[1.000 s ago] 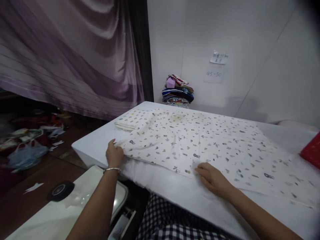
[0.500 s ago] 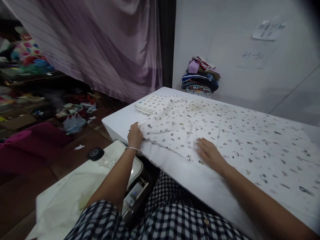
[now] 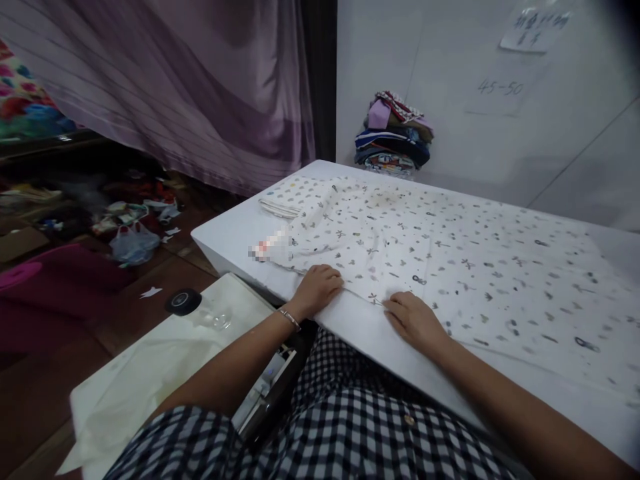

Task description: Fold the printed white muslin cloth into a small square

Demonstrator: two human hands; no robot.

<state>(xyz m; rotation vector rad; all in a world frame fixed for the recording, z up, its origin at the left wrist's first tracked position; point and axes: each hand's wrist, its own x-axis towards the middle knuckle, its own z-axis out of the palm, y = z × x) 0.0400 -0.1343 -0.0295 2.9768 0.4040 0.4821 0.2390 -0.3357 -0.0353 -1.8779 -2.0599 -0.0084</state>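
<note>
A white cotton cloth (image 3: pixel 450 267) printed with small leaf and insect motifs lies spread over the white table. My left hand (image 3: pixel 319 288) is at its near edge, fingers curled over the fabric and the thumb hidden. A short way to the right, my right hand (image 3: pixel 413 321) has its fingers bent together on the same edge, close to a small crease. Past the cloth's left end rests a folded spotted cloth (image 3: pixel 285 200). A pixelated patch covers the left near corner.
Bare table surface (image 3: pixel 225 233) shows at the left end. Below it stands a low cream surface with a clear jar with a black lid (image 3: pixel 183 302) lying on it. Folded clothes (image 3: pixel 393 137) are stacked by the wall. A purple curtain (image 3: pixel 225 87) hangs behind; a pink roll (image 3: pixel 60 287) lies on the floor.
My left hand has left the cloth's left corner and slid right along the near edge. My right hand has drawn down slightly to that edge. The view has shifted a little.
</note>
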